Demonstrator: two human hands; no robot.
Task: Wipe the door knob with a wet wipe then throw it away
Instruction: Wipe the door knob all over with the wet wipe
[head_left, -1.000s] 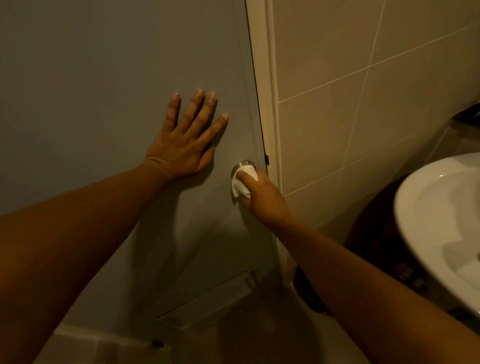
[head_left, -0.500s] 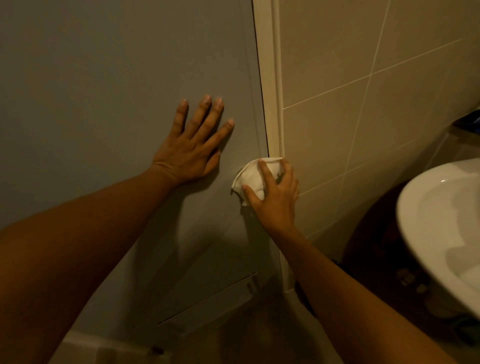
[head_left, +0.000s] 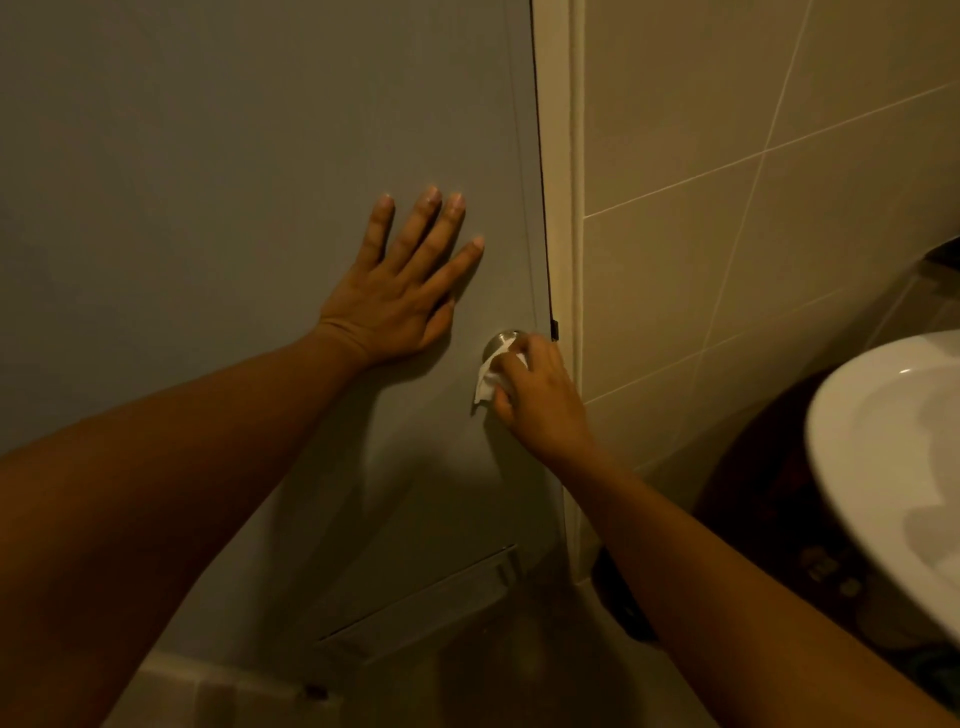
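L hand (head_left: 400, 296) lies flat w/ fingers spread on the one door (head_left: 208, 156), R hand (head_left: 540, 400) is clamped on one wipe (head_left: 487, 382) against one knob (head_left: 500, 341).

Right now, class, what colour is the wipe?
White, seen in the head view: the wipe against the door knob.

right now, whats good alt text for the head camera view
A person's right hand presses a white wet wipe against a round metal door knob on a grey door, while the left hand rests flat on the door, fingers spread. Beige tiled wall and a white sink's rim sit to the right.
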